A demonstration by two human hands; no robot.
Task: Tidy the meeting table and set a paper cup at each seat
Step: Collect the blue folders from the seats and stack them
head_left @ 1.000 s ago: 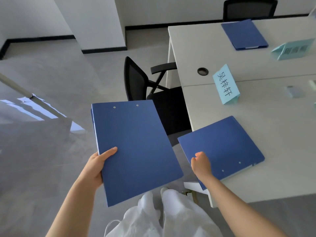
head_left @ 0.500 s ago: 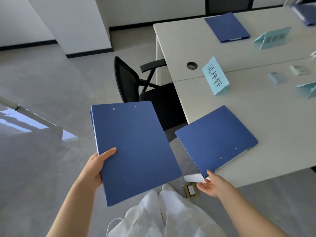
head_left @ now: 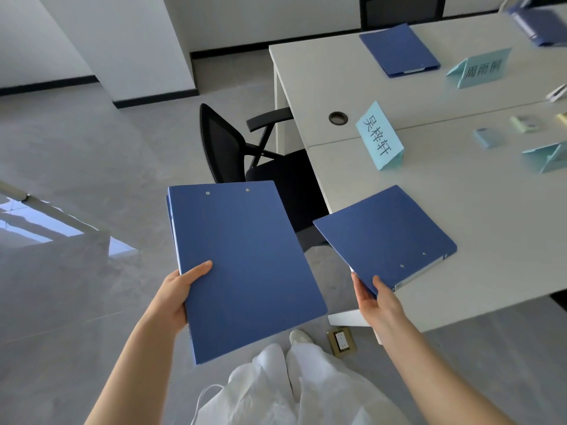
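My left hand (head_left: 178,294) grips a stack of blue folders (head_left: 245,265) by the left edge and holds it flat over the floor, left of the table. A second blue folder (head_left: 383,237) lies at the near corner of the white meeting table (head_left: 503,234), hanging over the edge. My right hand (head_left: 376,297) pinches that folder's near corner, thumb on top and fingers underneath. A third blue folder (head_left: 399,50) lies at the far side of the table. No paper cup is in view.
A black office chair (head_left: 245,161) is tucked at the table's left end. Light-blue name tents (head_left: 380,136) (head_left: 478,67) (head_left: 544,156) stand on the table, with small sticky-note pads (head_left: 487,138) to the right. More blue folders (head_left: 540,23) lie at the far right. A floor socket (head_left: 341,342) sits by my feet.
My right hand left the top of the table folder, dropped below the edge with the palm up, and now pinches the folder's near corner. The left hand's stack stayed still.
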